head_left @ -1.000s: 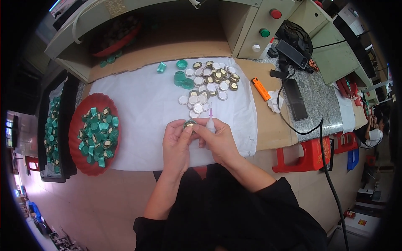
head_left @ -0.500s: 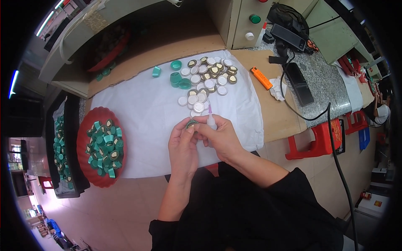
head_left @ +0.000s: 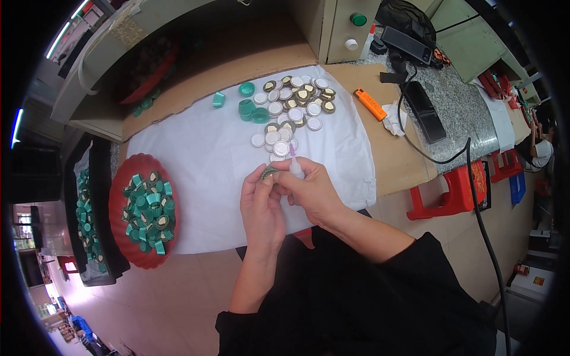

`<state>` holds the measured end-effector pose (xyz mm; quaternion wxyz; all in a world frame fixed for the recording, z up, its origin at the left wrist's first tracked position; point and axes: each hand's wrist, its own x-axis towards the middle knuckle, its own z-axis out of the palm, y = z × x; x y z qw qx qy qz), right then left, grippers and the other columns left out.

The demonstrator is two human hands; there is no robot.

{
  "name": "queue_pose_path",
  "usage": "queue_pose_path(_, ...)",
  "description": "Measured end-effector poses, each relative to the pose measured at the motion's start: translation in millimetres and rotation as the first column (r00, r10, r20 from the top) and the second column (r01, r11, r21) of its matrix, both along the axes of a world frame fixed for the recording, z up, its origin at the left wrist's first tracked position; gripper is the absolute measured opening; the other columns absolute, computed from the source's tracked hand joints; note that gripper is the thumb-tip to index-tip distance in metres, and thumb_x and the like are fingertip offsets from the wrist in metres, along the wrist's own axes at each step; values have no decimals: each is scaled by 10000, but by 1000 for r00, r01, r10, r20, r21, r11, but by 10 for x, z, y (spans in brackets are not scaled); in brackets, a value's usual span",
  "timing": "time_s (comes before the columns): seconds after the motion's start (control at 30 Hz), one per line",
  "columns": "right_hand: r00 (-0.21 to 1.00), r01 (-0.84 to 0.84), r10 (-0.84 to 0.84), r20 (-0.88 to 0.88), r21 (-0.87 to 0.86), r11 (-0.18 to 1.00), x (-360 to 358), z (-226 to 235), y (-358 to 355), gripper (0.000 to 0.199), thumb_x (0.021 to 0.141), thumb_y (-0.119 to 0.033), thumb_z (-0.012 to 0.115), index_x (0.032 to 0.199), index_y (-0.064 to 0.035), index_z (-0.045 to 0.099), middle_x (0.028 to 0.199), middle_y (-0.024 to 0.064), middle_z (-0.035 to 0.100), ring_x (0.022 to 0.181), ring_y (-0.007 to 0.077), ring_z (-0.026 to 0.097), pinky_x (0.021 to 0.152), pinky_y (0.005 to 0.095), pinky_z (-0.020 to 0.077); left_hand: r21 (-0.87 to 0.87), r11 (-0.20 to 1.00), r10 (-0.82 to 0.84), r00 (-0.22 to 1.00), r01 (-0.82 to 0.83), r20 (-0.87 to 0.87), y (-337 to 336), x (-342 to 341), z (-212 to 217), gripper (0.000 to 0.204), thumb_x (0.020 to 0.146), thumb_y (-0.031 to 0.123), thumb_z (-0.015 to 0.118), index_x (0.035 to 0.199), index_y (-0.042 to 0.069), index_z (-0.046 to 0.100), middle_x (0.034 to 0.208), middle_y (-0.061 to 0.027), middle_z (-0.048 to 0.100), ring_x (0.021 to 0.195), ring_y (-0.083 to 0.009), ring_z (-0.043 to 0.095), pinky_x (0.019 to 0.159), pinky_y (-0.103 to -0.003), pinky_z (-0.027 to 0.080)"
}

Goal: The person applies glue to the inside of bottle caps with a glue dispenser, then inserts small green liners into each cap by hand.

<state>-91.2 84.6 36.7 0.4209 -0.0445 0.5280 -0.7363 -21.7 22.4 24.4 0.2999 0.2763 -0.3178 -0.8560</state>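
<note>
My left hand (head_left: 259, 204) pinches a small green ridged cap (head_left: 269, 172) at its fingertips, over the white cloth (head_left: 202, 154). My right hand (head_left: 309, 188) grips a small white glue bottle with a pink nozzle (head_left: 294, 162), its tip pointing up and away, and its fingers touch the cap too. Just beyond the hands lies a pile of white and gold cap liners (head_left: 294, 107). A few loose green caps (head_left: 249, 108) sit at the pile's left side.
A red tray (head_left: 122, 237) full of green caps lies at the left, with a black tray (head_left: 83, 219) of more caps beside it. An orange lighter (head_left: 370, 103), crumpled tissue (head_left: 393, 121), a black device (head_left: 425, 111) with cable and red stools (head_left: 457, 190) are to the right.
The view has shifted slightly as my head moved. My hands stay together over the cloth, still holding the cap and the bottle.
</note>
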Motion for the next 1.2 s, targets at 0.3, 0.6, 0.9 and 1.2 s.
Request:
queue_pose_path(0.3,999,23,-23,31,5,1000,13,54,-24,146,710,-98,579,845,-43,580,674,-8,554,569,36,472,449,173,315,57,998,21,1000,-23,19,-2,-33,32,185,814,35,429,996,-1,428,929,-153,558,704,-144,501,602,-276,414)
queue_pose_path(0.6,998,50,-50,27,-2,999,23,56,-61,137,706,-100,579,830,-42,570,667,-8,547,571,36,478,454,166,325,69,997,43,999,-43,2,-5,-46,22,173,806,28,434,975,-7,434,937,-177,558,687,-149,508,611,-274,415)
queue_pose_path(0.9,998,-24,27,-60,47,999,10,37,-32,225,726,-144,603,909,-18,570,675,-3,550,548,30,455,447,163,328,40,999,10,998,-8,-57,-26,-21,-10,190,829,49,419,1010,-12,413,990,-183,534,718,-167,511,609,-295,429)
queue_pose_path(1.2,989,-70,74,-127,36,997,-32,4,-1,272,741,-162,608,956,-2,565,707,14,568,541,37,462,452,166,345,11,996,-83,989,85,-121,-65,48,-44,183,845,81,447,1013,13,423,956,-137,535,767,-183,532,606,-297,430)
